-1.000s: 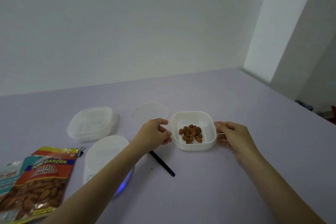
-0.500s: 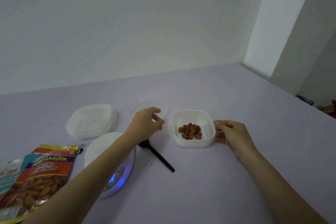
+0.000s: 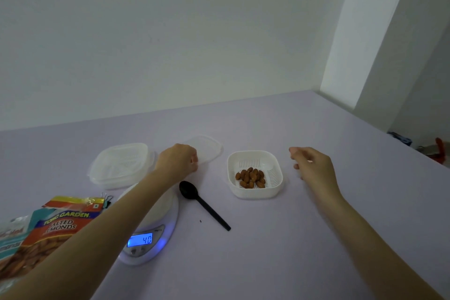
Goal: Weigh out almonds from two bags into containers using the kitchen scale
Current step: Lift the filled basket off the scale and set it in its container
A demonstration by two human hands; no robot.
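Mid lilac worktop (image 3: 292, 251), our left hand (image 3: 177, 161) curls at the clear lid (image 3: 208, 150), grip unclear; our right hand (image 3: 313, 165) hovers slack, empty. We judge the lid light, bendy: pinch its rim.

Your left hand (image 3: 179, 159) sits knuckles-up, fingers curled, at the near-left edge of the clear lid (image 3: 208, 148); an actual grip can't be made out. Your right hand (image 3: 313, 165) hovers loosely curled, holding nothing, just right of the white slotted container (image 3: 255, 192) with almonds (image 3: 250, 178) in it. Black spoon (image 3: 203, 203) lies on the table (image 3: 292, 238) between that container and the scale (image 3: 155, 248), whose display is lit blue; the almond bag (image 3: 56, 226) is far left.
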